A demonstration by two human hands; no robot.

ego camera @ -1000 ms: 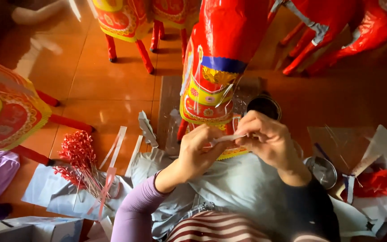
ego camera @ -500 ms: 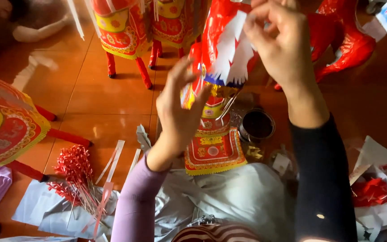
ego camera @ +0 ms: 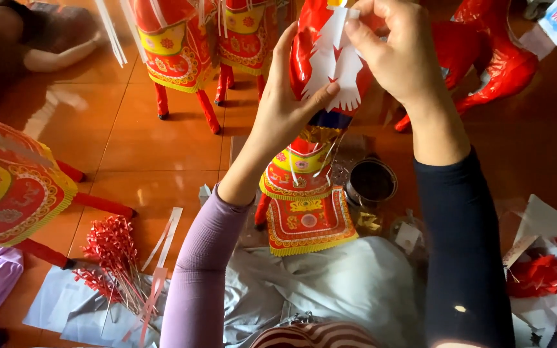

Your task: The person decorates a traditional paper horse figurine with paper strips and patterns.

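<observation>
Both hands are up at the red paper horse (ego camera: 304, 148), which stands on the floor (ego camera: 143, 142) right in front of the knees so its neck is within easy reach. The left hand (ego camera: 288, 106) braces the neck from the left, thumb pressed on the lower edge of a white fringe cutout (ego camera: 333, 71) to keep it flat. The right hand (ego camera: 398, 55) pinches the cutout's top, fingers closed on it (steadying it against the shiny red). A dark bowl (ego camera: 371, 182) sits just right of the horse, red sticks (ego camera: 114, 258) lie near left, and more horses (ego camera: 169, 45) stand farther back.
</observation>
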